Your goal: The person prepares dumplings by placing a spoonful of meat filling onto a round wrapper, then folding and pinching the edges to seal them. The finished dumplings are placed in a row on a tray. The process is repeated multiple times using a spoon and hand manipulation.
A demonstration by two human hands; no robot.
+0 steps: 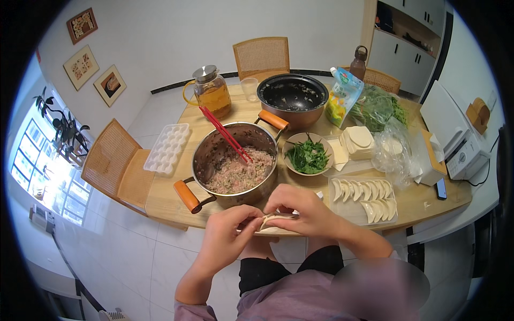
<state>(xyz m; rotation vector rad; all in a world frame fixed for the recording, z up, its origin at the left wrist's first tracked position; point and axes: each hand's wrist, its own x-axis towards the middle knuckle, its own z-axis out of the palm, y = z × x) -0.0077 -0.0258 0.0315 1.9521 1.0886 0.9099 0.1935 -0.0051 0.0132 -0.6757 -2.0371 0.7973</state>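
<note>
Between both hands, at the table's front edge, is a folded dumpling (277, 217). My left hand (233, 228) pinches its left end between thumb and forefinger. The fingers of my right hand (305, 210) grip its right part, hiding some of it. Just beyond stands a steel pot (200, 160) of minced filling (237, 172), with red chopsticks (227, 134) leaning in it. To the right, a plastic tray (345, 210) carries two rows of folded dumplings (363, 190). Behind that tray sits a stack of round wrappers (357, 142).
A bowl of chopped greens (308, 156) stands right of the pot. Farther back are a glass pitcher of tea (213, 94), a plastic cup (249, 89), a dark pot (293, 94), a pouch (343, 98) and bagged greens (375, 106). An egg tray (166, 148) lies left, a phone (441, 188) right.
</note>
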